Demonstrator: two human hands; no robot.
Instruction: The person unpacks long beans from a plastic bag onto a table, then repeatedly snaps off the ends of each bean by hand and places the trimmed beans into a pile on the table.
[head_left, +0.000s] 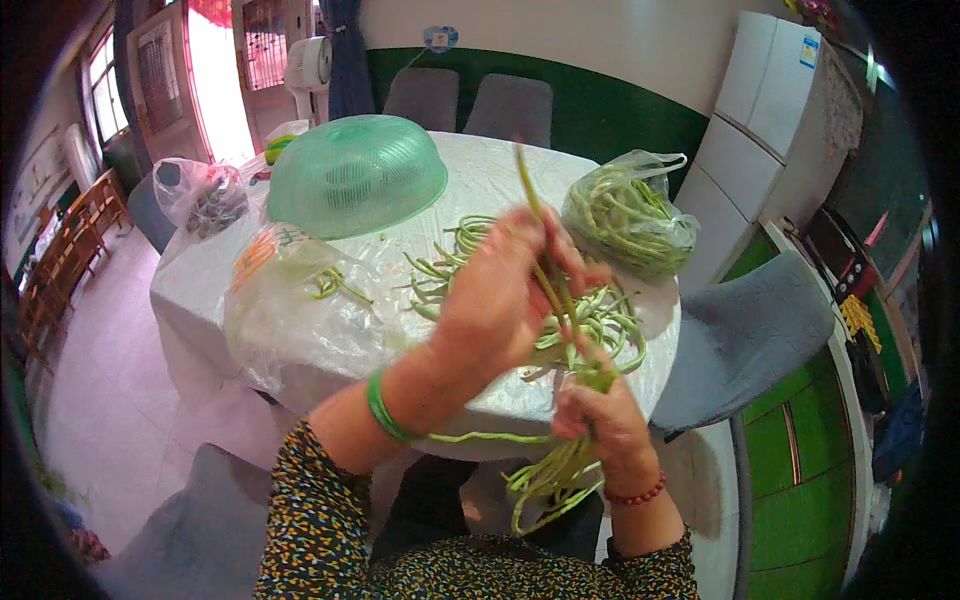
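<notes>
In my right hand (604, 420), low in front of my lap, is a bundle of long green beans (555, 480); their looped ends hang below the fist. My left hand (499, 277) is raised higher, blurred, with its fingers around a thin brownish-green strand (531, 184). One end of that strand points up past the fingers, and lengths of it run down toward the bundle. A single long bean (487, 436) sticks out leftward from my right hand. Behind both hands, a loose pile of long beans (626, 330) lies on the table, partly hidden by my left hand.
The white-covered table (465, 401) also bears an upturned green plastic cover (356, 176), a clear bag of long beans (630, 217), a flat plastic bag (300, 322) with bean scraps (334, 285), and another bag (202, 199). Grey chairs (742, 337) stand around it.
</notes>
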